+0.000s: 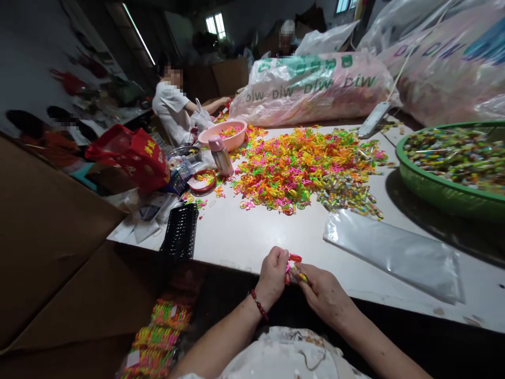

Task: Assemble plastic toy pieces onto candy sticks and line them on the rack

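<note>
At the table's front edge, my left hand is closed round small pink and red plastic toy pieces. Close against it, my right hand pinches a small, colourful wrapped candy beside those pieces. Fingers hide much of both items, so how they join I cannot tell. Beyond my hands spreads a heap of pink, orange, yellow and green plastic toy pieces. A smaller pile of wrapped candies lies at its right front. Flat clear plastic bags rest to the right of my hands.
A green basket of wrapped candies stands at right. Left are a black plastic rack, a bottle, a pink basin and a red bag. Packed bags sit below. Large sacks and a person are behind.
</note>
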A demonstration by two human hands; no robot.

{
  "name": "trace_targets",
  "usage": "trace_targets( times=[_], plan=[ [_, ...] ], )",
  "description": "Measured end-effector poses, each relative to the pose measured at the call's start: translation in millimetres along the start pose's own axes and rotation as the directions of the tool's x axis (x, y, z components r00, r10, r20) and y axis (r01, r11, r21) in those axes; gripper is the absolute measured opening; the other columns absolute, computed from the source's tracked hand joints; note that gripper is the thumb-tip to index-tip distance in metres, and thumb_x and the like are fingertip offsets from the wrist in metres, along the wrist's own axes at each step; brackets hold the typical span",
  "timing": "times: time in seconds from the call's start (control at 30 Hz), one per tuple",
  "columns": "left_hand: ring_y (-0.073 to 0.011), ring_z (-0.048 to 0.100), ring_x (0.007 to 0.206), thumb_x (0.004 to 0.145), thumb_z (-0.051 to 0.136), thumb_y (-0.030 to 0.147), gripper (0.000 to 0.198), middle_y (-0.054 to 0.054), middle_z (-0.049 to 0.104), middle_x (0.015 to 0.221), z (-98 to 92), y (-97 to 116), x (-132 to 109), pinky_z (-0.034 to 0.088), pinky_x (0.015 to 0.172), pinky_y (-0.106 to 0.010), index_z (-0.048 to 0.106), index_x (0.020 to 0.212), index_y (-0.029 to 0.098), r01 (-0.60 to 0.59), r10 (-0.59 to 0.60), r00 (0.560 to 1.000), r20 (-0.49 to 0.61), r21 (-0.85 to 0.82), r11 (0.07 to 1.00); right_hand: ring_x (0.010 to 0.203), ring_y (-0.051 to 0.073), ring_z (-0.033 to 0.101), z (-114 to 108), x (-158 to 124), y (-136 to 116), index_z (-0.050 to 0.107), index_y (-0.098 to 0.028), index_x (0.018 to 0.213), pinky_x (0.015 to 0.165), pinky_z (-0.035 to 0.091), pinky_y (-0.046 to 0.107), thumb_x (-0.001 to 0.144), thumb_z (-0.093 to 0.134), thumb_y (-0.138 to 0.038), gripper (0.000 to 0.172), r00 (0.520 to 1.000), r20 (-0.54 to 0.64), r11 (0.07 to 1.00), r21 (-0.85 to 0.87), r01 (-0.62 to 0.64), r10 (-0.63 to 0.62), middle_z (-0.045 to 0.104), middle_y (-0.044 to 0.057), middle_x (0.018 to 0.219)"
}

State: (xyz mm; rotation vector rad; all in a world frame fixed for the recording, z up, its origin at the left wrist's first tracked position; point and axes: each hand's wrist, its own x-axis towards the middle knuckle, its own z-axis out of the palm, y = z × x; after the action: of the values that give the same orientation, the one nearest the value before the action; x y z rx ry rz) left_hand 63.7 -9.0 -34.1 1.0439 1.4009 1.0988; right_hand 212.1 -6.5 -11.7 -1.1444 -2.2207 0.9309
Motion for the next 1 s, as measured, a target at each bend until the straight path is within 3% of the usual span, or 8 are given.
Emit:
trace_targets(
  times=[0.2, 0.37, 0.57, 0.73, 0.83, 0.93, 1.0],
  plan=[
    [-0.0118, 0.043, 0.053, 0.092, 0.046, 0.054, 0.038, 0.004, 0.048, 0.056, -2.3, 9.0, 9.0, 0.035, 0.055, -0.024, 0.046, 0.073, 0.021, -0.062, 0.072, 0.996, -0.056, 0.176, 0.982, 0.066, 0.019, 0.056, -5.8, 10.4, 6.2, 0.055, -0.023, 0.078, 0.065, 0.043, 0.031, 0.096, 0.036, -0.031, 0.028, 0.999, 0.03, 0.996, 0.077, -0.048, 0.045, 0.063, 0.003, 0.073],
    [-0.0117, 0.043, 0.054, 0.088, 0.049, 0.059, 0.04, 0.004, 0.049, 0.058, 4.7, 5.6, 15.8, 0.037, 0.054, -0.024, 0.047, 0.075, 0.021, 0.002, 0.0, 1.0, -0.03, 0.069, 0.998, 0.061, 0.016, 0.05, -7.4, 12.2, 6.5, 0.05, -0.022, 0.071, 0.059, 0.039, 0.028, 0.096, 0.042, -0.043, 0.033, 0.99, -0.024, 0.979, 0.155, -0.135, 0.14, 0.057, 0.0, 0.066],
    [-0.0107, 0.042, 0.057, 0.086, 0.051, 0.06, 0.043, 0.004, 0.047, 0.062, 10.5, -5.6, 17.0, 0.037, 0.055, -0.023, 0.045, 0.072, 0.02, 0.001, 0.0, 1.0, -0.024, 0.034, 0.999, 0.06, 0.017, 0.052, -2.9, 6.0, 4.0, 0.051, -0.022, 0.07, 0.059, 0.037, 0.029, 0.097, 0.038, -0.046, 0.039, 0.991, -0.054, 0.992, 0.005, -0.125, 0.125, 0.06, 0.002, 0.066],
    [-0.011, 0.043, 0.057, 0.092, 0.043, 0.053, 0.039, 0.004, 0.047, 0.06, 8.1, -2.5, 19.7, 0.038, 0.055, -0.023, 0.044, 0.071, 0.02, -0.039, 0.031, 0.999, 0.045, 0.209, 0.977, 0.06, 0.018, 0.056, -4.6, 4.0, 3.6, 0.056, -0.021, 0.073, 0.059, 0.036, 0.029, 0.099, 0.036, -0.041, 0.039, 0.993, -0.043, 0.984, -0.134, -0.119, 0.114, 0.064, 0.005, 0.068],
    [-0.0123, 0.045, 0.056, 0.097, 0.036, 0.047, 0.037, 0.004, 0.049, 0.059, 0.9, 9.2, 29.0, 0.038, 0.056, -0.024, 0.048, 0.074, 0.021, -0.147, 0.095, 0.986, 0.137, 0.443, 0.884, 0.067, 0.019, 0.061, -13.7, 5.5, 10.5, 0.062, -0.021, 0.081, 0.063, 0.039, 0.028, 0.099, 0.037, -0.041, 0.038, 0.991, -0.002, 0.979, -0.155, -0.132, 0.133, 0.067, 0.005, 0.075],
    [-0.0162, 0.052, 0.069, 0.098, 0.035, 0.037, 0.033, -0.001, 0.055, 0.068, -8.8, 27.3, 46.4, 0.043, 0.069, -0.029, 0.053, 0.076, 0.021, -0.34, 0.244, 0.94, 0.237, 0.661, 0.669, 0.077, 0.022, 0.064, -27.9, 4.5, 24.4, 0.066, -0.02, 0.097, 0.068, 0.042, 0.03, 0.098, 0.039, -0.042, 0.035, 0.979, -0.128, 0.958, -0.219, -0.183, 0.158, 0.068, 0.008, 0.089],
    [-0.0202, 0.054, 0.086, 0.096, 0.04, 0.029, 0.026, -0.006, 0.059, 0.082, -13.0, 39.3, 62.9, 0.043, 0.083, -0.033, 0.057, 0.079, 0.02, -0.397, 0.319, 0.914, 0.252, 0.723, 0.565, 0.081, 0.022, 0.064, -36.5, 1.4, 33.0, 0.066, -0.019, 0.1, 0.071, 0.043, 0.031, 0.097, 0.039, -0.043, 0.036, 0.96, -0.214, 0.956, -0.195, -0.221, 0.179, 0.067, 0.009, 0.092]
  ],
)
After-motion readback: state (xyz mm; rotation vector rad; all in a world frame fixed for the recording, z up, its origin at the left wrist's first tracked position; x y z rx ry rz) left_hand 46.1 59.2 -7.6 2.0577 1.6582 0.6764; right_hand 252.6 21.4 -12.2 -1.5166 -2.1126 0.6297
